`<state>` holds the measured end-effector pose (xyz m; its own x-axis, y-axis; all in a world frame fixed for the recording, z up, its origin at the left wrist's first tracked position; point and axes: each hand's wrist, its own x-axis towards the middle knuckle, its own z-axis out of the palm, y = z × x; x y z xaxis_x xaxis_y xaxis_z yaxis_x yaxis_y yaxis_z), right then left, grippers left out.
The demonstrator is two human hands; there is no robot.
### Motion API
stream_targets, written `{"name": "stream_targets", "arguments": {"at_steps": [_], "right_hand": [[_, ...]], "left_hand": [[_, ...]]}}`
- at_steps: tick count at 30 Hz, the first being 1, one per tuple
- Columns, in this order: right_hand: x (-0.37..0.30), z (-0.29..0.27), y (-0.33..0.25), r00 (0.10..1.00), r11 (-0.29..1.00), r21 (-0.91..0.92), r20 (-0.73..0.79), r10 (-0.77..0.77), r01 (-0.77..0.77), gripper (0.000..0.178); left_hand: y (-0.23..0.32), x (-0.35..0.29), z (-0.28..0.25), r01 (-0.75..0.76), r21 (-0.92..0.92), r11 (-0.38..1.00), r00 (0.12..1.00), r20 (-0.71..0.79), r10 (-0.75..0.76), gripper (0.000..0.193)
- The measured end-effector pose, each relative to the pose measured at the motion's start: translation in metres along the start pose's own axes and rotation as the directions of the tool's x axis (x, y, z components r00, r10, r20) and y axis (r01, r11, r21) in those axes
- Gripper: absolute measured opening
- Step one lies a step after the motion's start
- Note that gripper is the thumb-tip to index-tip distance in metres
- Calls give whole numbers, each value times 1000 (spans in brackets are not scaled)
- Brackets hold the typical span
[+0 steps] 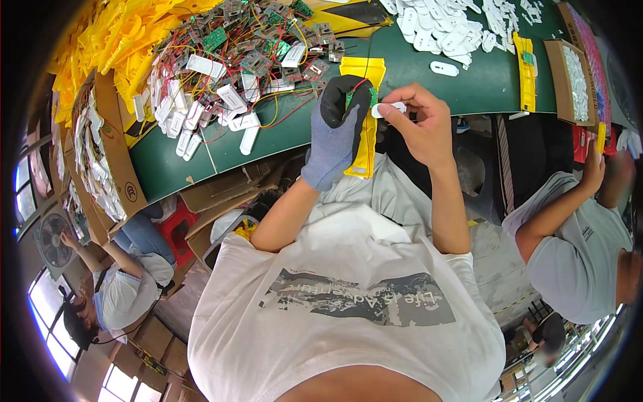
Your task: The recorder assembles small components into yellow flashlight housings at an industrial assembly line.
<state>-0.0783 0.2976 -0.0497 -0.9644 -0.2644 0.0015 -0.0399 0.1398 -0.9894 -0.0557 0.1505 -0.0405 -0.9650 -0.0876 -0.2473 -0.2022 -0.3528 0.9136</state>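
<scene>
My left hand (336, 127), in a grey glove with black fingers, is closed around a long yellow plastic housing (366, 144). A green circuit board (372, 98) with a red wire shows inside the housing, partly hidden by the glove. Bare and pinched together, the fingers of my right hand (426, 127) grip a small white oval plastic piece (387, 109) just right of the housing. Whether that piece touches the housing I cannot tell. Both hands are over the near edge of the green table (295, 127).
Wired circuit boards and white cases (231, 97) pile up at left, beside yellow housings (100, 40). White oval pieces (429, 30) lie at the far right, near another yellow housing (526, 74) and a cardboard box (559, 63). People sit on both sides.
</scene>
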Motion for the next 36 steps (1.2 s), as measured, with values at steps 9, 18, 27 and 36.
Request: {"name": "stream_targets", "arguments": {"at_steps": [9,18,27,36], "right_hand": [[-11,-6,-2,999,944,328,0,38,-36,9],[-5,-15,0,971,974,130,177,162,-186,12],[-6,10,-4,987,917,369,6,164,-154,31],[-9,8,-3,999,945,328,-43,26,-11,41]], "left_hand": [[2,-1,2,59,47,997,998,-7,-59,14],[-14,3,-4,-165,220,962,986,42,159,17],[-19,0,2,-211,167,963,974,-43,221,17],[-12,0,5,-337,496,800,937,96,335,19]]}}
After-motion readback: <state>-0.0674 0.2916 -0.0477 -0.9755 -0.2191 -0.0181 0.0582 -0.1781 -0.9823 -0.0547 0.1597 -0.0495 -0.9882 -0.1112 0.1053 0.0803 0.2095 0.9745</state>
